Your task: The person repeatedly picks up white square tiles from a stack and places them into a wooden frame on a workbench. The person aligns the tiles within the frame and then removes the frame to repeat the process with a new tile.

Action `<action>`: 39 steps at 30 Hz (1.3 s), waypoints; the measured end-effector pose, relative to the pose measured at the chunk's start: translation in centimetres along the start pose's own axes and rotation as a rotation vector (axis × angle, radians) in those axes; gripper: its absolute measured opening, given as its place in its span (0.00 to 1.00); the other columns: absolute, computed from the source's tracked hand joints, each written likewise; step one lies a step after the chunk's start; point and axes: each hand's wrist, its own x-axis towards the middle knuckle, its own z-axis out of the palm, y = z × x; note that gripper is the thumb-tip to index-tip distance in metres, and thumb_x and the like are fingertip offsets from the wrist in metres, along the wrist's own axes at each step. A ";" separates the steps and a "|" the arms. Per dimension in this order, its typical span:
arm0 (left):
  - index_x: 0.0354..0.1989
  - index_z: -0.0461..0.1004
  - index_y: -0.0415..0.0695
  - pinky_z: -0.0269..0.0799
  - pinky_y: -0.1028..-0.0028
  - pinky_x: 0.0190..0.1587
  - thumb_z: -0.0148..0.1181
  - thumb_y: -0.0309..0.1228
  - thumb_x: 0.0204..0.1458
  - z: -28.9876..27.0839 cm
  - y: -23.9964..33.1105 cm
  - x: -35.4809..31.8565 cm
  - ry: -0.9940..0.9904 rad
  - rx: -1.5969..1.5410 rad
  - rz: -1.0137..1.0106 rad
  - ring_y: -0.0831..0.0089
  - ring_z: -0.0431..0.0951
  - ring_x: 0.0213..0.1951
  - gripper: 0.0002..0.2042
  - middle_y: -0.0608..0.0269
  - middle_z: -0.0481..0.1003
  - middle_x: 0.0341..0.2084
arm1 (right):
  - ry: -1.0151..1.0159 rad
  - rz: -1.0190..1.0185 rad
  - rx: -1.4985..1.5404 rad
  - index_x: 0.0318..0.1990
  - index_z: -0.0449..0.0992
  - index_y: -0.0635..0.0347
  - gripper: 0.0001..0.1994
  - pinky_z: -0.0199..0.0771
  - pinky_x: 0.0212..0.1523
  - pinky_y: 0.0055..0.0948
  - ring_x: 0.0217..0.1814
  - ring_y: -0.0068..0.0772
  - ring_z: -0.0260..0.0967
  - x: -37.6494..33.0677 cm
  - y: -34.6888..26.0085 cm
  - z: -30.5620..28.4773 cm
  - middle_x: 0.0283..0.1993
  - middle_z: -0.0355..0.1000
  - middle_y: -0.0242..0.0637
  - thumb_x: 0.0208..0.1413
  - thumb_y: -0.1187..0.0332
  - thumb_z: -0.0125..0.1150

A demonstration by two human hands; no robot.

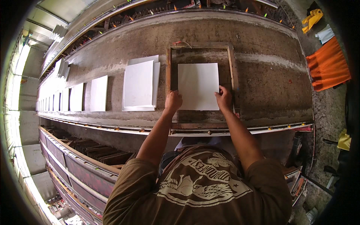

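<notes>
- From my remote seat I see the table (pixel 270 90) running broad and brown across the head view; I judge it a steady support, though its stained top could mark white stock.
- The frame (pixel 168 71) lies on it, wooden and four-sided. I expect its bars to be stiff, and a careless edge could catch on them.
- To the left of the frame I see a stack (pixel 138 82) of white pieces, slightly askew.
- The sheet (pixel 198 86) is within the frame's outline; whether it rests flat I cannot tell. I judge it light, fairly stiff, yet easy to crease or smudge, so I favour both side edges, low down, with gentle, even pressure.
- The left hand (pixel 174 100) is curled closed at the sheet's left edge near the lower corner; it seems to grip there, its fingertips hidden from me.
- The right hand (pixel 224 98) is partly closed, thumb and fingers pinching the right edge, a little above the lower corner.
</notes>
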 end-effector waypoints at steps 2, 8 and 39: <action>0.40 0.79 0.36 0.74 0.48 0.51 0.59 0.32 0.54 0.0 -0.1 0.0 -0.005 -0.001 0.009 0.39 0.77 0.47 0.12 0.36 0.77 0.41 | 0.010 -0.007 0.002 0.53 0.79 0.62 0.24 0.73 0.39 0.36 0.35 0.37 0.71 -0.1 0.0 0.0 0.32 0.72 0.38 0.47 0.70 0.76; 0.40 0.79 0.36 0.74 0.47 0.51 0.59 0.33 0.55 0.3 -0.2 -0.2 -0.021 -0.007 -0.031 0.38 0.77 0.47 0.12 0.36 0.77 0.40 | -0.004 0.028 0.007 0.54 0.79 0.62 0.24 0.74 0.39 0.37 0.35 0.36 0.71 0.0 0.0 0.0 0.32 0.72 0.37 0.47 0.69 0.76; 0.64 0.67 0.40 0.73 0.55 0.58 0.57 0.37 0.59 -2.0 3.1 -2.2 -0.027 0.141 0.039 0.45 0.74 0.57 0.25 0.41 0.70 0.57 | -0.039 0.027 -0.086 0.58 0.74 0.65 0.28 0.75 0.51 0.44 0.48 0.51 0.76 -0.6 -1.8 -1.6 0.45 0.77 0.52 0.52 0.63 0.73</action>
